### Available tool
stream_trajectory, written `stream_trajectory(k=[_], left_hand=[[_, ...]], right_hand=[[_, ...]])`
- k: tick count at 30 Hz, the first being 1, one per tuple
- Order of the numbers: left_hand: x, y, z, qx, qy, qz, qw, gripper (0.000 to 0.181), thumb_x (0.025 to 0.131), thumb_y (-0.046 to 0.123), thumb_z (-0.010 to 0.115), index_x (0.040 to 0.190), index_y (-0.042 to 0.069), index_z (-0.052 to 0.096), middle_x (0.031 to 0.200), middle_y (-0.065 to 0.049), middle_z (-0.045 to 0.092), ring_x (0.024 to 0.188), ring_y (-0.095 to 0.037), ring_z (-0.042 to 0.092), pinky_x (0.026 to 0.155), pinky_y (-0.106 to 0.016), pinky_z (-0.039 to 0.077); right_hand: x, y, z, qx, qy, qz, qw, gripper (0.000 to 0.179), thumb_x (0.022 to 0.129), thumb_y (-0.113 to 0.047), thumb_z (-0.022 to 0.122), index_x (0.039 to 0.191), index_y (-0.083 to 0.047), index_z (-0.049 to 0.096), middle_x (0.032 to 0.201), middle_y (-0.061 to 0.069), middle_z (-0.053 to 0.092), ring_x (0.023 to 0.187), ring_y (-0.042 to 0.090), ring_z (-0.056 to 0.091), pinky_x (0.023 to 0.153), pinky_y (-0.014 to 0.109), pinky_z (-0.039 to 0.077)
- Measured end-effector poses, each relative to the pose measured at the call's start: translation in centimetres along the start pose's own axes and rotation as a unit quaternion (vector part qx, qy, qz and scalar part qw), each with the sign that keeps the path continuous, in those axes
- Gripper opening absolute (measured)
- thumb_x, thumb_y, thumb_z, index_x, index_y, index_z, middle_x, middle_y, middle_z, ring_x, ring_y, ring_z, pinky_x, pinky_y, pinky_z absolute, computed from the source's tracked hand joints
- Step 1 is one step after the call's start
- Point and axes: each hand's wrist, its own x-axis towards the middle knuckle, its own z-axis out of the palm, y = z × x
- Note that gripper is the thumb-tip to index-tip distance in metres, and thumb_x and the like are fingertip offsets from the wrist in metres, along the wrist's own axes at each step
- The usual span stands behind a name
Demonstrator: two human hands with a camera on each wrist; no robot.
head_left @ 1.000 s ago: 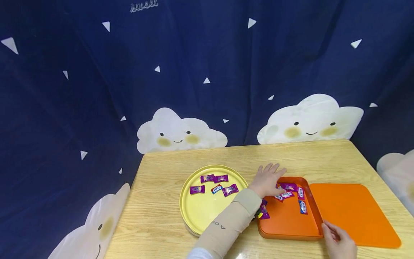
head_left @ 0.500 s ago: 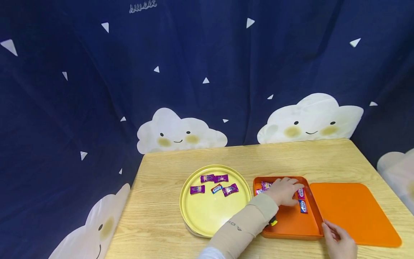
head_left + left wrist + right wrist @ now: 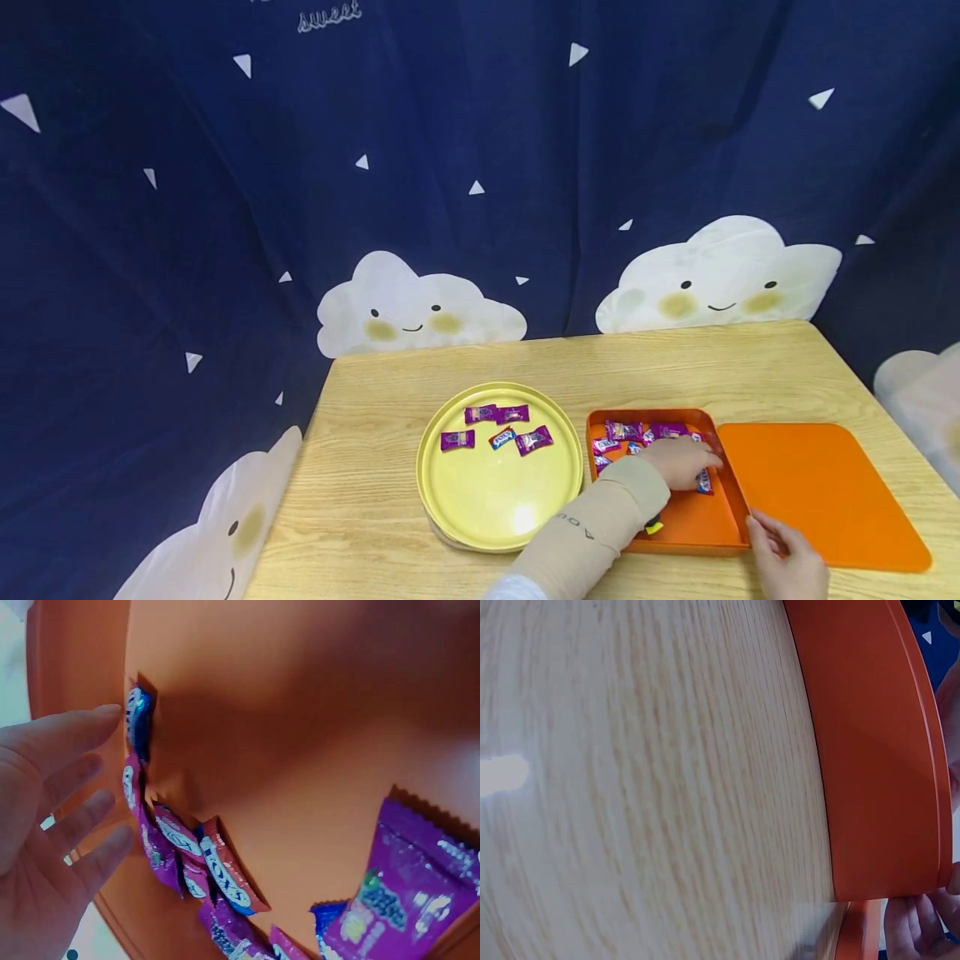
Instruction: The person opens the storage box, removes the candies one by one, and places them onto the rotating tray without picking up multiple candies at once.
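Observation:
My left hand (image 3: 682, 463) reaches into the orange box (image 3: 675, 543) near its right side. In the left wrist view, its fingers (image 3: 82, 735) are extended and apart, with the index fingertip right beside a blue-and-red wrapped candy (image 3: 139, 724) along the wall. Nothing is held in that hand. Several wrapped candies, purple (image 3: 397, 892) and pink ones among them, lie along the box's far and left sides. My right hand (image 3: 789, 560) pinches the box's near right corner between thumb and fingers; the right wrist view shows these fingers (image 3: 907, 926) at the end of the box's wall.
To the left is a round yellow tray (image 3: 487, 517) bearing several purple candies (image 3: 457, 440) and a red-and-blue one (image 3: 502, 437). An orange lid (image 3: 825, 500) lies flat on the wooden table (image 3: 360, 500), right of the box. A dark blue curtain (image 3: 450, 108) hangs behind.
My left hand has moved right and down from the box's far left rim across to its right side, uncovering candies at the left. The right hand has stayed at the corner.

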Motion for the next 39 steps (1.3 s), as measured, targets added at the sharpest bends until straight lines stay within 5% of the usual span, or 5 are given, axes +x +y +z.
stream_trajectory(k=[11, 15, 20, 29, 39], left_hand=[[0.5, 0.0, 0.9, 0.015, -0.016, 0.02, 0.9995, 0.038, 0.094, 0.02, 0.049, 0.123, 0.046, 0.052, 0.126, 0.029, 0.045, 0.117, 0.009, 0.038, 0.094, -0.012, 0.034], [0.5, 0.1, 1.3, 0.021, -0.005, 0.024, 0.9995, 0.03, 0.095, 0.024, 0.047, 0.115, 0.044, 0.059, 0.114, 0.026, 0.052, 0.103, 0.008, 0.047, 0.085, -0.012, 0.039], [0.5, 0.3, 1.5, 0.066, 0.002, 0.022, 0.9975, 0.026, 0.097, 0.033, 0.041, 0.114, 0.043, 0.057, 0.121, 0.025, 0.05, 0.107, 0.007, 0.046, 0.085, -0.014, 0.04], [0.6, 0.5, 1.7, 0.001, 0.026, -0.044, 0.9987, 0.015, 0.093, 0.036, 0.044, 0.089, 0.031, 0.058, 0.087, 0.019, 0.054, 0.073, 0.0, 0.045, 0.063, -0.012, 0.039], [1.0, 0.6, 2.0, 0.112, 0.013, -0.012, 0.9935, 0.014, 0.094, 0.036, 0.046, 0.099, 0.041, 0.059, 0.099, 0.025, 0.054, 0.085, 0.005, 0.048, 0.072, -0.013, 0.042]], right_hand=[[0.0, 0.0, 0.0, 0.003, -0.005, 0.011, 0.9999, 0.031, 0.085, -0.018, 0.063, 0.103, 0.008, 0.065, 0.06, -0.044, 0.037, 0.053, -0.021, 0.041, 0.048, 0.006, 0.038], [0.0, 0.2, 0.1, 0.004, -0.003, 0.011, 0.9999, 0.031, 0.085, -0.018, 0.063, 0.103, 0.008, 0.065, 0.06, -0.045, 0.036, 0.053, -0.021, 0.04, 0.048, 0.006, 0.038], [-0.1, 0.1, 0.2, 0.015, 0.004, 0.004, 0.9999, 0.03, 0.084, -0.015, 0.064, 0.102, 0.009, 0.064, 0.059, -0.046, 0.037, 0.052, -0.021, 0.041, 0.048, 0.005, 0.037], [-0.2, -0.1, 0.1, 0.009, -0.003, 0.019, 0.9998, 0.032, 0.085, -0.019, 0.063, 0.104, 0.006, 0.065, 0.06, -0.044, 0.038, 0.054, -0.021, 0.041, 0.05, 0.005, 0.038], [-0.2, -0.2, -0.1, 0.011, -0.005, 0.015, 0.9998, 0.032, 0.085, -0.018, 0.063, 0.105, 0.008, 0.064, 0.06, -0.045, 0.038, 0.054, -0.022, 0.04, 0.05, 0.003, 0.037]])
